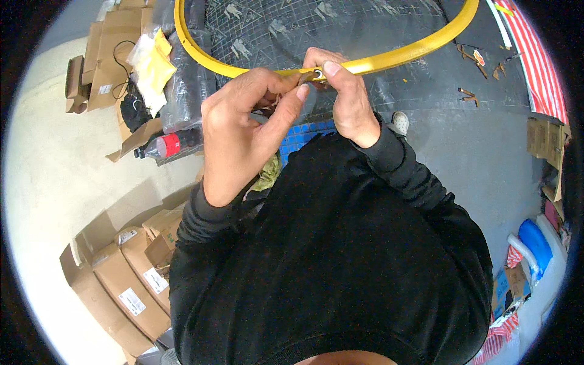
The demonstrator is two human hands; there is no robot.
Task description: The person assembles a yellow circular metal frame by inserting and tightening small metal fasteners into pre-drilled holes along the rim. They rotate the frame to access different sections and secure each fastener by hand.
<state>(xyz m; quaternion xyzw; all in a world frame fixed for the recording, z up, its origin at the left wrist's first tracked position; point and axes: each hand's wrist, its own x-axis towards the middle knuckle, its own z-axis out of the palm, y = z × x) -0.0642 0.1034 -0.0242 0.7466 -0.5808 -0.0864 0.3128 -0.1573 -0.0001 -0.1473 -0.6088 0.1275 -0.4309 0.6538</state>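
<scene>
A large yellow ring-shaped band [413,53] curves across the upper middle, its far side cut off by the picture's top. My right hand [351,100] grips its near edge, thumb on top and fingers behind. Beside that thumb a small silver eyelet [319,73] shows in the band. My left hand [243,118] is closed in a pinch just left of the eyelet, on a small brownish strip [308,77] that touches the band there. The strip's other end is hidden by my fingers, so its kind is unclear.
A dark printed sheet [280,36] covers the surface beyond my hands. On the left are a bottle with a red label [169,145], a yellow packet [153,67] and cardboard boxes [125,286]. Brown scraps [468,97] lie at right, near red-striped sheeting [535,67].
</scene>
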